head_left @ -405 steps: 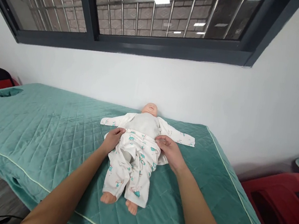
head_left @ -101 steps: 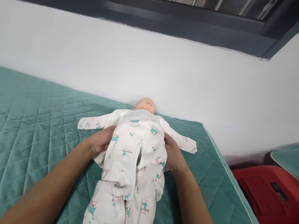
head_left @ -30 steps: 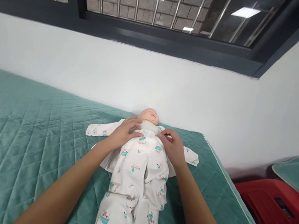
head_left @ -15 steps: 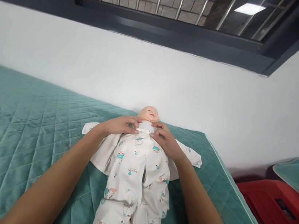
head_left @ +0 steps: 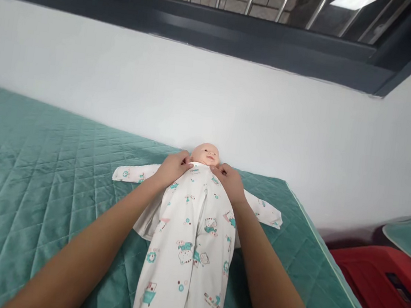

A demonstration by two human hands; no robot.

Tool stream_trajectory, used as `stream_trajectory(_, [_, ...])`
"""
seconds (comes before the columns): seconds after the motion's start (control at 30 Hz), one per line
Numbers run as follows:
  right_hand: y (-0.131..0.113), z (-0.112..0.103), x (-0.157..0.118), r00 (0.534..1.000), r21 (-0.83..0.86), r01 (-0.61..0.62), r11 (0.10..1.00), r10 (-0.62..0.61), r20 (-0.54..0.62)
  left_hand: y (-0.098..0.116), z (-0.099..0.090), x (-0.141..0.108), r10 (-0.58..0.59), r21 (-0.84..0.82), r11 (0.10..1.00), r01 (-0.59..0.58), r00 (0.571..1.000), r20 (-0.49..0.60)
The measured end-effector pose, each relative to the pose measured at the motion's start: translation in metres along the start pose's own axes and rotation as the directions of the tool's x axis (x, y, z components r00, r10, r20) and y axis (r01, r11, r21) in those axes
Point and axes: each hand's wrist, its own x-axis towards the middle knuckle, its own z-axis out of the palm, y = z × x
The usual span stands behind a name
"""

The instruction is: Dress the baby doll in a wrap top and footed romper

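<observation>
A baby doll (head_left: 205,154) lies on its back, its head toward the wall. White baby pants (head_left: 186,242) with a teal and pink animal print cover its body from the neck down. My left hand (head_left: 176,165) pinches the waistband at one side of the doll's neck. At the other side my right hand (head_left: 229,178) grips the same waistband, fingers closed. A matching baby shirt (head_left: 137,173) is spread beneath the doll, its sleeves stretched out to both sides. The doll's arms and legs are hidden.
A quilted green cover (head_left: 54,179) spreads under everything. Behind it rises a white wall (head_left: 183,90), with a dark window frame (head_left: 243,38) and metal bars above. On the right, beyond the cover's edge, is a red plastic stool or chair (head_left: 381,283).
Both hands have moved up toward the doll's chin, pulling the waistband with them. The pants now cover the chest and look straighter and smoother.
</observation>
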Motion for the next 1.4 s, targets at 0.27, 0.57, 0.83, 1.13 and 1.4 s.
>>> stream_trajectory(0.27, [0.015,-0.008,-0.034,0.974,0.127,0.227,0.966,-0.226,-0.026,-0.002,-0.003,-0.024,0.168,0.072,0.982,-0.173,0.983,0.068])
stream_trajectory(0.57, [0.034,-0.020,-0.108,0.986,0.122,0.118,0.985,-0.103,-0.129,-0.023,-0.014,-0.067,0.256,0.391,0.878,-0.274,0.962,0.100])
stream_trajectory(0.83, [0.031,-0.022,-0.109,0.977,0.073,-0.057,0.996,0.071,-0.200,-0.023,-0.016,-0.098,0.297,0.564,0.777,-0.279,0.953,0.062])
stream_trajectory(1.13, [0.033,-0.025,-0.101,0.978,0.096,-0.206,0.974,0.203,0.041,0.016,-0.015,-0.104,-0.006,0.433,0.901,0.008,1.000,-0.007])
stream_trajectory(1.4, [0.017,-0.022,-0.114,0.974,0.517,-0.227,0.825,0.200,0.108,0.043,-0.021,-0.110,-0.202,-0.404,0.885,0.229,0.973,0.111])
